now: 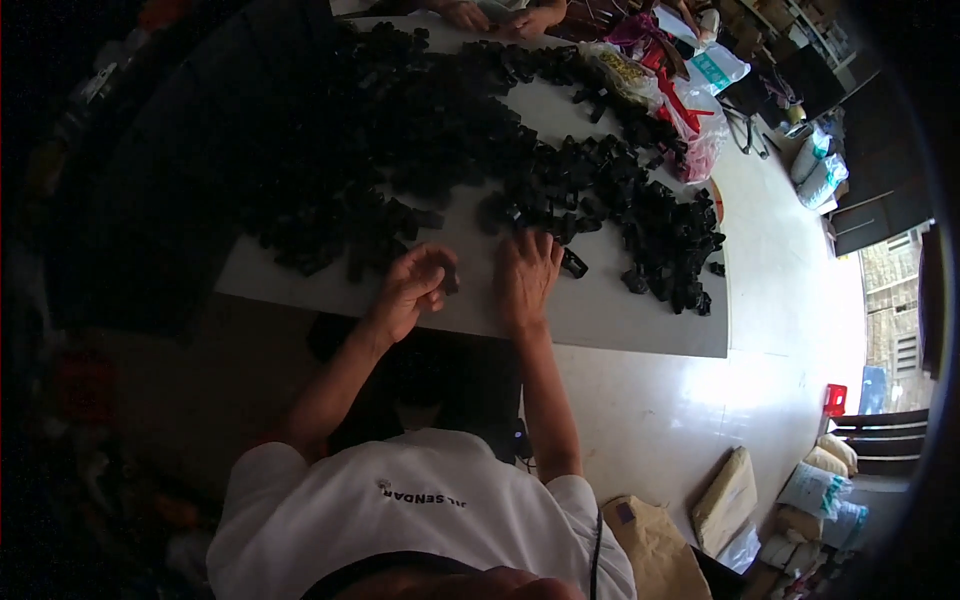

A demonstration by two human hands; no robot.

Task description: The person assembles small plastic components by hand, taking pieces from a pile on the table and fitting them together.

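Note:
A white table carries a big heap of small black plastic parts, with more parts along its right side. My left hand is curled near the table's front edge, its fingers closed on one small black part. My right hand lies flat beside it with fingers spread. Its fingertips touch the near edge of the heap. A single black part lies just right of that hand.
Another person's hands work at the table's far end. Plastic bags with coloured contents sit at the far right of the table. On the floor stand a red stool, white sacks and brown packages.

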